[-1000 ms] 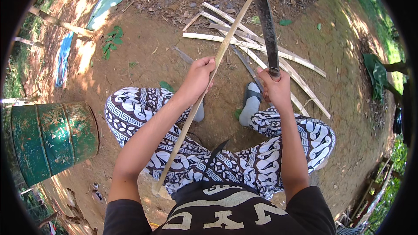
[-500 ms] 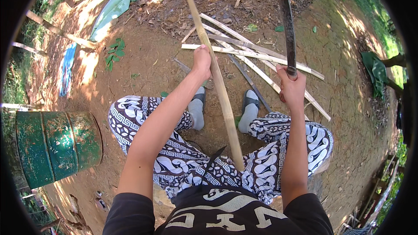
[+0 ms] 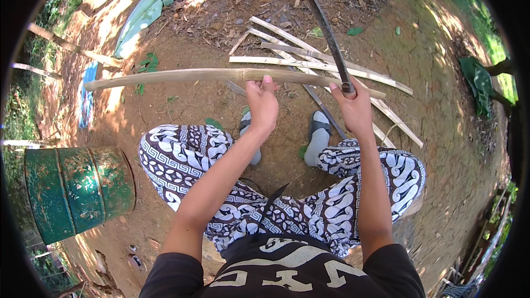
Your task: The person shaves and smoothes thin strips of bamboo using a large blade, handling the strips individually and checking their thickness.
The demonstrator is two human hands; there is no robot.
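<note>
My left hand (image 3: 261, 105) is closed around the middle of a long bamboo piece (image 3: 176, 76), which lies almost level across the view. In my right hand (image 3: 354, 108) is the handle of a machete (image 3: 329, 34), its dark blade slanting up and away to the left. The bamboo's right end passes by my right fingers and the base of the blade; whether these fingers also grip it I cannot tell. On the ground beyond, several split bamboo strips (image 3: 381, 77) lie crossed over one another. A dark pointed blade (image 3: 269, 205) rests at my lap.
A rusty green drum (image 3: 80, 190) lies at the left. A long dark flat strip (image 3: 324, 111) lies beside my right foot (image 3: 317, 140). Further off are a banana leaf (image 3: 138, 19), a blue strip of material (image 3: 87, 96) and wood chips (image 3: 265, 0). Branches stand at the right edge.
The bamboo piece has turned from nearly upright to level, its far end swinging left. My right hand with the machete has moved left to the bamboo's other end, the blade now tilting left.
</note>
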